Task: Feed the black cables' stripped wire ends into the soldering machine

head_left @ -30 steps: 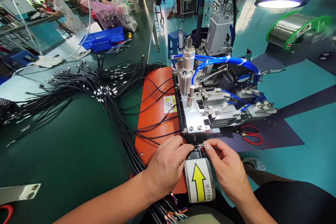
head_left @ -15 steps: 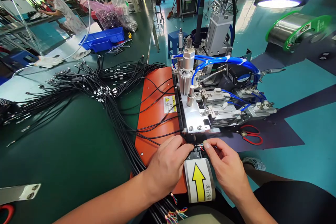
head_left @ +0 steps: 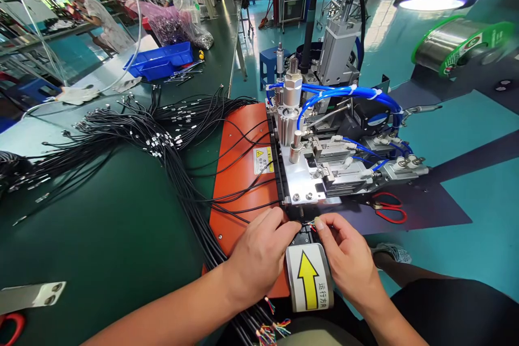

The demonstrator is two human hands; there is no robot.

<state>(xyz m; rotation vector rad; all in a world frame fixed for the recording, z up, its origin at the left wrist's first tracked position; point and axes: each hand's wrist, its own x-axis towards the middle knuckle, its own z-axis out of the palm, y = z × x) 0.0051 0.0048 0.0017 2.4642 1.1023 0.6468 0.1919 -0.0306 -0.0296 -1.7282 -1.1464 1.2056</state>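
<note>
My left hand (head_left: 259, 254) rests on the orange plate (head_left: 239, 173), fingers curled, pinching a black cable at the front of the metal machine (head_left: 320, 167). My right hand (head_left: 348, 259) pinches the cable's coloured wire ends (head_left: 311, 224) just in front of the machine's small black fixture. A white label with a yellow arrow (head_left: 308, 277) lies between my wrists. A large bundle of black cables (head_left: 162, 140) fans out over the green table (head_left: 101, 238) and runs under my left hand.
Red-handled scissors (head_left: 387, 208) lie right of the machine. Blue air hoses (head_left: 344, 94) loop over it. A solder spool (head_left: 454, 46) and a lamp (head_left: 430, 5) sit at upper right. A blue bin (head_left: 160, 59) and other people working are far back left.
Nothing has visibly changed except a slight shift of the camera; both hands stay pinched at the cable end.
</note>
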